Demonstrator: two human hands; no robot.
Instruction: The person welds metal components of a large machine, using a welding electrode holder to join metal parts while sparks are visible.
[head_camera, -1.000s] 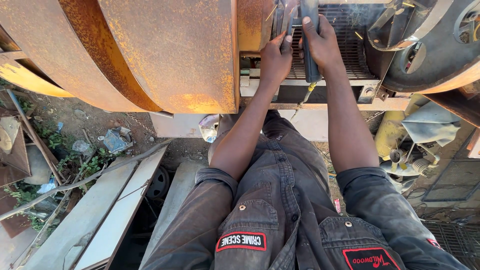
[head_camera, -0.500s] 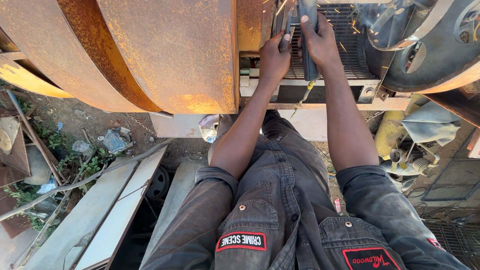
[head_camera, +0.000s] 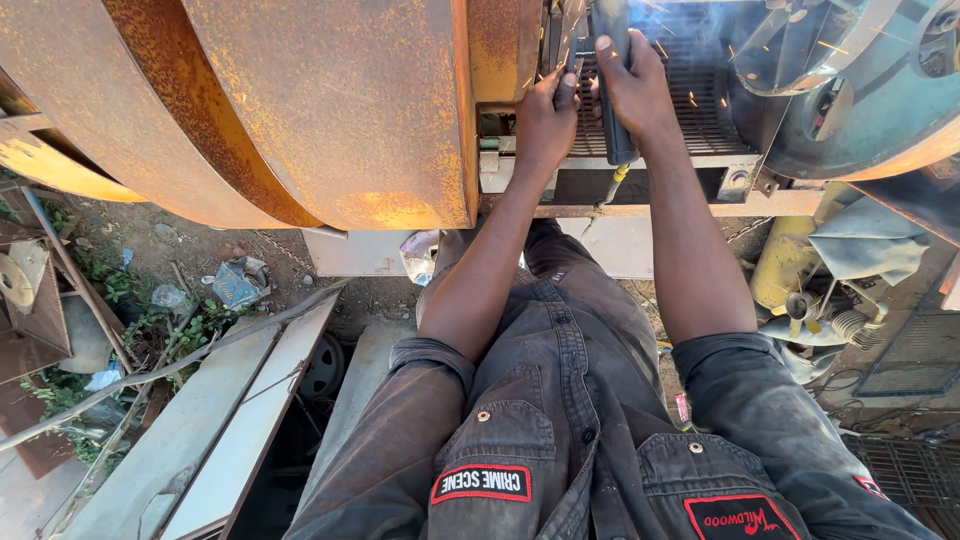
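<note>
- Right hand (head_camera: 640, 90): fingers wrapped tight round a dark tool handle (head_camera: 612, 80), held upright against the metal grate (head_camera: 700, 110).
- Handle runs from the top edge of the frame down past the palm; a yellowish lead (head_camera: 618, 178) hangs from its lower end.
- Left hand (head_camera: 545, 115): just beside the right, fingers curled closed at the handle's left side, thumb touching it. Cannot tell whether it grips the handle itself or only steadies it.
- Sparks (head_camera: 690, 60) scattered across the grate, above and to the right of both hands; faint haze there.
- Grate sits in a frame between a large rusty drum (head_camera: 330, 110) on the left and a grey-green round housing (head_camera: 850, 100) on the right.
- Both forearms bare, reaching up and forward; dark shirt sleeves rolled above the elbows.
- Below: dirt ground with scrap, grey flat panels (head_camera: 200, 430) at lower left, a yellow cylinder (head_camera: 780, 260) at right.
</note>
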